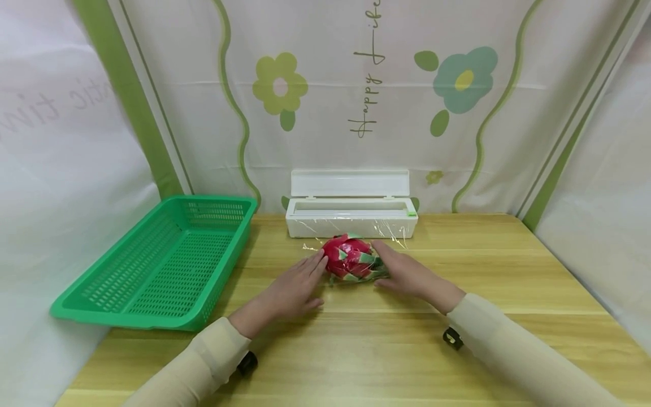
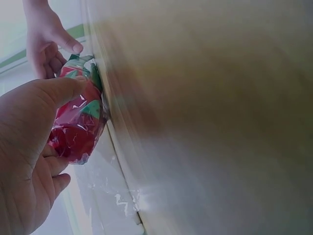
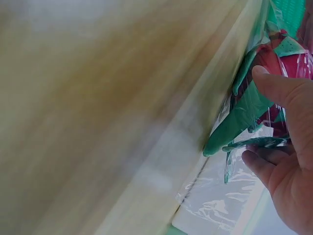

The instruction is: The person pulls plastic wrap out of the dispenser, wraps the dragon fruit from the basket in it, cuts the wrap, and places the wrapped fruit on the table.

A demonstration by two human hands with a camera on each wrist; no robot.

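Observation:
A red dragon fruit [image 1: 349, 259] with green-tipped scales lies on its side on the table, under shiny clear film [image 3: 215, 208]. Straight fingers of my left hand [image 1: 294, 287] touch its left end, while that thumb stands apart near the tabletop. Around the leafy right end is my right hand [image 1: 404, 271], a finger at the back and the thumb at the front. Its other fingers look bent beneath the green leaves [image 3: 242, 117] in the right wrist view. Just behind the fruit stands a white cling film box [image 1: 351, 227], lid raised, with wrinkled film across its front.
A green plastic basket [image 1: 203, 308] with slotted walls sits at the left, partly past the table's left edge. The wooden table [image 1: 346, 350] meets a printed cloth backdrop [image 1: 330, 147] behind the box. Cloth walls also stand left and right.

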